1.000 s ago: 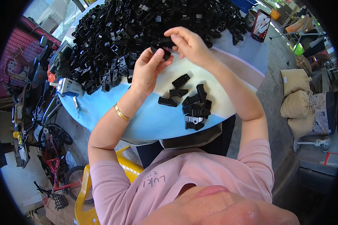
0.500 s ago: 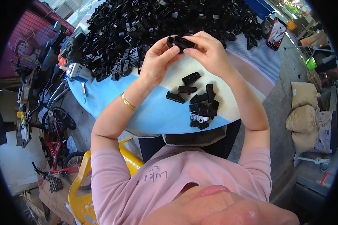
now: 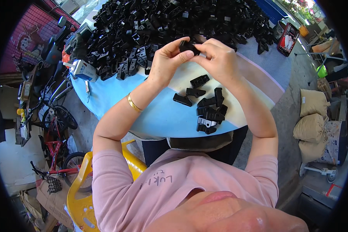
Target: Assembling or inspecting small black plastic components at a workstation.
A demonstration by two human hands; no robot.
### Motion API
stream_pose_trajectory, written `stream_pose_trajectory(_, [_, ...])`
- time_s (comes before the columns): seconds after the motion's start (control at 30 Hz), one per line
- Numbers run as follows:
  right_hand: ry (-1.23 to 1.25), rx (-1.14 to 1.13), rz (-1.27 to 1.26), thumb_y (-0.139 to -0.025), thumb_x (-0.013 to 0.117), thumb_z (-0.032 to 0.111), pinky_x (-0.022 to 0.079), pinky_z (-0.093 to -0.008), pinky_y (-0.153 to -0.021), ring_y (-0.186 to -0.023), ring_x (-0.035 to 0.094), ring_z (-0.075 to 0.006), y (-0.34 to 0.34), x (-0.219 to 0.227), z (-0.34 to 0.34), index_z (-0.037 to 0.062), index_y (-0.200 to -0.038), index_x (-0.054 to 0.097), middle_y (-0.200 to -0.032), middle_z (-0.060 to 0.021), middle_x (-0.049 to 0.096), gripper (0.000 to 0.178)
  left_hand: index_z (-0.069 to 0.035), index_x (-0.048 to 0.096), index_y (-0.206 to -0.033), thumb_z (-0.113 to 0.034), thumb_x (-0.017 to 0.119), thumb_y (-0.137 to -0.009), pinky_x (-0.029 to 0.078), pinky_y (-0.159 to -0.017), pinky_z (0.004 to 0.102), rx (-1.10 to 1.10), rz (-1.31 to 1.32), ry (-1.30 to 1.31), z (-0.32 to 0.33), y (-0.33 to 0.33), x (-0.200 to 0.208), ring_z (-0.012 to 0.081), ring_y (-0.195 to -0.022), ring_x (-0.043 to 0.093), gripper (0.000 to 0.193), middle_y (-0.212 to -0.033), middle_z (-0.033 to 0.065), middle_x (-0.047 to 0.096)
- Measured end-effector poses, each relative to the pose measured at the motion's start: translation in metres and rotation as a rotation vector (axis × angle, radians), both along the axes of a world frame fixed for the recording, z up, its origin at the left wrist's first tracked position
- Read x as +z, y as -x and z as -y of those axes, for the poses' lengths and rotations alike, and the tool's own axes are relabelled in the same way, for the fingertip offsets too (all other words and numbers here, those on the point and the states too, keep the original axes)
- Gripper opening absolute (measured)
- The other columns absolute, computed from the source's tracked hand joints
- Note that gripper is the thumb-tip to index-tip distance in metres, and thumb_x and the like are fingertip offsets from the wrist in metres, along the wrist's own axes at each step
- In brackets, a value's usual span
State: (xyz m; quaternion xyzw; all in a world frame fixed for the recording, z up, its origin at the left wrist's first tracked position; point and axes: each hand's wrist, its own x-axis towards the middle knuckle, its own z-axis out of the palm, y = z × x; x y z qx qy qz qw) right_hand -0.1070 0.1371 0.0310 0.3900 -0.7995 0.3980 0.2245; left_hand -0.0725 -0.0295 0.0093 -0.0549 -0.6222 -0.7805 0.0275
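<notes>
While the left hand (image 3: 168, 60) pinches a small, block-like black plastic piece (image 3: 187, 47) between thumb and fingers, the right hand (image 3: 219, 58) meets it from the other side with its fingers curled in close; its tips are partly hidden, so whether they grip or only press cannot be told. The piece sits just on the near side of a broad, tangled heap of glossy black plastic parts (image 3: 158, 23). Because the hold looks small and near the fingertips, a hard push off-centre could twist the piece free, and its colour would make it easy to lose in that heap. A loose cluster of angular black plastic pieces (image 3: 210, 113) lies close to the near rim of the curved table with a blue-and-cream cover (image 3: 100, 94). Since some of them overlap and the bare right forearm (image 3: 255, 102) passes near, a careless sweep of that arm could tip the closest ones onto the grey floor (image 3: 284, 116).
</notes>
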Motion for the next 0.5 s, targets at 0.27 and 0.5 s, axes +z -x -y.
stream_pose_trajectory(0.27, [0.027,0.183,-0.041,-0.073,0.073,0.016,0.046,-0.024,-0.053,-0.059,0.057,-0.0106,0.015,-0.004,0.002,0.0047,-0.088,0.066,-0.077,-0.0034,0.062,0.02,0.001,0.056,-0.111,-0.014,0.061,-0.086,0.048,-0.077,0.0235,0.025,0.085,-0.131,0.001,-0.004,0.005,0.011,-0.082,0.058,0.03,-0.093,0.0051,0.062])
stream_pose_trajectory(0.5, [-0.038,-0.437,-0.161,-0.08,0.065,0.025,0.05,-0.031,-0.064,-0.074,0.064,-0.0218,0.115,-0.021,-0.038,0.0052,-0.091,0.067,-0.085,-0.0086,0.066,0.023,-0.004,0.051,-0.119,-0.008,0.062,-0.081,0.047,-0.074,0.034,-0.096,-0.636,0.985,-0.018,-0.02,0.007,0.0254,-0.08,0.057,0.04,-0.085,0.012,0.059])
